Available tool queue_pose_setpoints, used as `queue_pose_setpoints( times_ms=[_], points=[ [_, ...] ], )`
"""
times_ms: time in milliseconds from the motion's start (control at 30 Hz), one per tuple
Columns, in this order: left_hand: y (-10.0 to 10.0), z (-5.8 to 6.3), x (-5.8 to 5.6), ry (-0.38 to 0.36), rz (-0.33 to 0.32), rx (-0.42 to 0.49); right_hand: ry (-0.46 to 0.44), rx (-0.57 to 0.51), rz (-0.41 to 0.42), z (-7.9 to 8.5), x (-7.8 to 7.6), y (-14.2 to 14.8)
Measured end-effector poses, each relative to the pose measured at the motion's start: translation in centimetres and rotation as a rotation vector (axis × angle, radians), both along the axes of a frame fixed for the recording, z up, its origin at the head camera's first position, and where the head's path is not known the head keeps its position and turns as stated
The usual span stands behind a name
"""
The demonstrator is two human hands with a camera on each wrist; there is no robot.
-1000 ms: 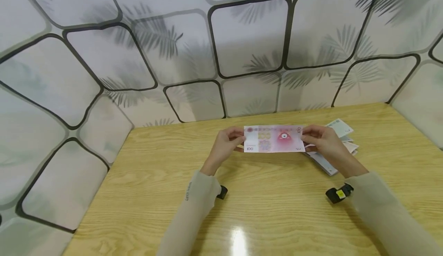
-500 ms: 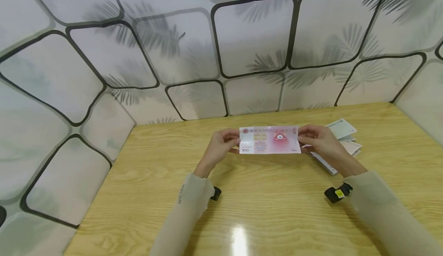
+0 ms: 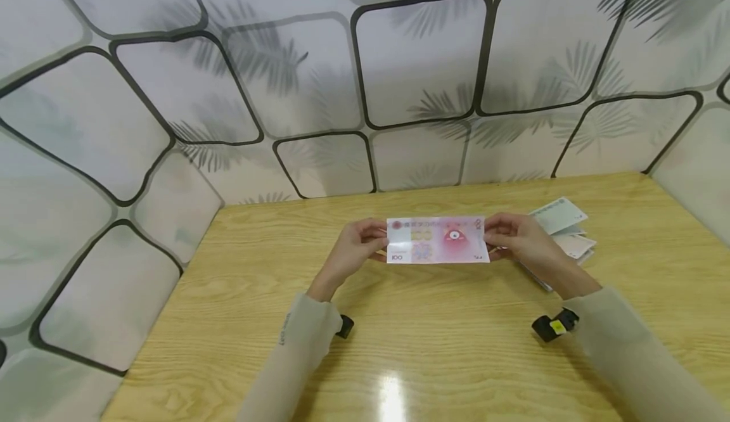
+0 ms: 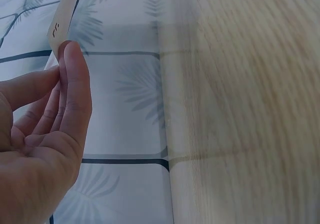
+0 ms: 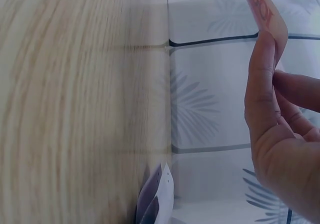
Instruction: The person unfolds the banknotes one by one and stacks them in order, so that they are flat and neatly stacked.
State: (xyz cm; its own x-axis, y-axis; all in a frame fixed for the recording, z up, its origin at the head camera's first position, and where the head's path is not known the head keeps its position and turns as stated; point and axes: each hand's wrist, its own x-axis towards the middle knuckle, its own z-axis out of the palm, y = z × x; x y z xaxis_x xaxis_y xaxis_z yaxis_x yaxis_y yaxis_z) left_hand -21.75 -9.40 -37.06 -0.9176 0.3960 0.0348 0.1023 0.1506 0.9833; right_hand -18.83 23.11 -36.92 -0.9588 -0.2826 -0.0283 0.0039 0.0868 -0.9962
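A pink and white banknote (image 3: 436,240) marked 100, with a red one-eyed figure printed on it, is stretched flat between both hands, facing the head camera. My left hand (image 3: 356,248) pinches its left short edge between thumb and fingers. At the opposite edge my right hand (image 3: 521,241) pinches it the same way. In the left wrist view the note (image 4: 61,26) shows nearly edge-on at the left fingertips. The right wrist view shows the note's corner (image 5: 265,14) bending slightly beyond the index finger.
A loose pile of other banknotes (image 3: 560,216) lies on the wooden table (image 3: 433,346) behind the right hand, which partly covers it. A patterned wall (image 3: 319,111) stands along the table's back edge. Both wrists carry black camera mounts.
Both hands have moved left and slightly toward the body, carrying the banknote between them. The grip at both edges stays the same, and the pile has not been moved.
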Motion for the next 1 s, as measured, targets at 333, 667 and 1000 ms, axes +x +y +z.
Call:
queue_pose_setpoints(
  times_ms=[333, 667, 1000],
  points=[
    [-1.5, 0.0, 0.7, -0.021, -0.036, -0.031, -0.003, -0.004, 0.063, -0.1, 0.3, -1.0],
    [-2.2, -0.6, 0.8, -0.029, -0.084, -0.038, -0.05, 0.034, 0.103, -0.3, 0.2, -1.3],
    [-2.3, -1.0, 0.8, -0.032, -0.094, -0.078, -0.068, 0.122, 0.136, -0.6, -0.2, -1.6]
  ],
)
